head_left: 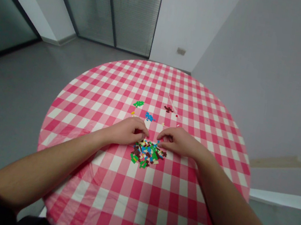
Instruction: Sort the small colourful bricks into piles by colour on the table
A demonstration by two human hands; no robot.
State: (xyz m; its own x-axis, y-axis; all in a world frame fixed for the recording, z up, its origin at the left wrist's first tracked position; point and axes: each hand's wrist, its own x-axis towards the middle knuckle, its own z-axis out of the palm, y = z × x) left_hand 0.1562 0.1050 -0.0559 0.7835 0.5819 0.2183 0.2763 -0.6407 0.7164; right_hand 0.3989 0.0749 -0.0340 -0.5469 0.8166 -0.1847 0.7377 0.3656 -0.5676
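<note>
Currently 2 hands (129, 131) (181, 141) curled, pinch unclear, by 1 mixed pc pile (147, 154); 1 ea. grn (138, 103), blu (149, 117), brn clump (168, 109).

A pile of toy bricks (146, 153) is set near the middle of the cloth-covered desk (130, 204). Its far edge is flanked by the left hand (130, 129) and the right hand (179, 140). Beyond the hands, three groups of bricks are laid out: the left group (138, 103) and the right group (168, 109) are placed farthest back, and the middle group (149, 117) is set between them, a little nearer. A few bricks (133, 113) are placed just in front of the left group; a single brick (176, 116) is found just right of the right group. Behind the desk, a wall socket (181, 51) is mounted to the right of a glass partition (136, 15).
</note>
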